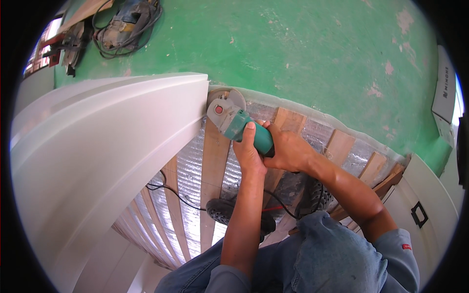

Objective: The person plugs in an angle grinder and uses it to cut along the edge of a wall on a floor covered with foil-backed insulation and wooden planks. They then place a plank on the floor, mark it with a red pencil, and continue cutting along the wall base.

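An angle grinder [238,125] with a green body and grey gear head is held in both hands. Around the front of its body my left hand [248,150] is wrapped, thumb along the top. My right hand [289,147] grips the rear of the body, close against the left. The round disc [237,99] lies beside the end of a long white panel [146,117], over the end of a wooden slat [213,168]. Whether the disc touches the panel or slat, I cannot tell. Part of the grinder's rear is hidden by my right hand.
Several wooden slats [340,145] lie across silvery foil [188,178]. Black cord [183,196] runs past my shoes [227,210]. Beyond is a green floor [303,53], with a corded power tool [128,27] at far left. A white box [443,88] stands at right.
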{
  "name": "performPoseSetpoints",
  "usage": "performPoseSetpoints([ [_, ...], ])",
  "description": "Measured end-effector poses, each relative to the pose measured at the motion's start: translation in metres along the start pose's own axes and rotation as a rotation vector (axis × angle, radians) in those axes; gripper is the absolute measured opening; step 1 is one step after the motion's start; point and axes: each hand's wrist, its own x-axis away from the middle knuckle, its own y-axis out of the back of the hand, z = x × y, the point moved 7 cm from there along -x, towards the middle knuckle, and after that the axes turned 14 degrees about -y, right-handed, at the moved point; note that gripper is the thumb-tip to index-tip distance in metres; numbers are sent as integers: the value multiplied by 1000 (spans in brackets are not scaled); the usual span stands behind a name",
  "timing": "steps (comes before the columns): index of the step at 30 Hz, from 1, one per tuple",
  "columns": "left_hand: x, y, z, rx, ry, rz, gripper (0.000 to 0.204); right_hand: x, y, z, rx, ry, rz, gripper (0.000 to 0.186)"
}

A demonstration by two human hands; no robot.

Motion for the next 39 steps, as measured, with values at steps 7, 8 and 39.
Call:
performPoseSetpoints([
  [7, 1, -2, 2, 65, 26, -30, 34, 0, 4, 0, 21, -6, -17, 78],
  [8, 0, 0, 2, 61, 22, -31, 34, -1, 3, 0, 28, -8, -6, 78],
  [39, 6, 14, 3, 90, 5, -40, 27, 1, -11, -1, 56, 31, 2, 87],
])
